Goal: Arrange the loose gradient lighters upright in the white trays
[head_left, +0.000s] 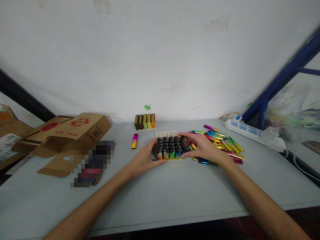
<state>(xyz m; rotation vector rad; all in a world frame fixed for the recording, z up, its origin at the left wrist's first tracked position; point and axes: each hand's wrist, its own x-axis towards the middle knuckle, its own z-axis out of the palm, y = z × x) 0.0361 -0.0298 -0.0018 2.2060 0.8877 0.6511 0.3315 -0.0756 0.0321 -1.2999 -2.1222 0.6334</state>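
Note:
A block of lighters (172, 152) with black tops and rainbow-coloured bodies stands upright in rows at the middle of the table. My left hand (145, 158) grips its left side, thumb along the front. From the right, my right hand (205, 146) closes on the opposite side, with its fingers at the back corner and its thumb at the front. Just behind the block shows a white holed tray (166, 134), partly hidden. Loose shiny lighters (222, 143) in many colours lie in a pile beside and beyond my right hand. One pink-and-yellow lighter (134, 141) lies alone to the left.
Near the wall stands another lighter block (145, 122) in dark and gold tones. An opened cardboard box (82, 130) and a pixelated object (93, 163) occupy the left side. A white power strip (253, 133) lies at the right, by a blue metal frame (280, 75).

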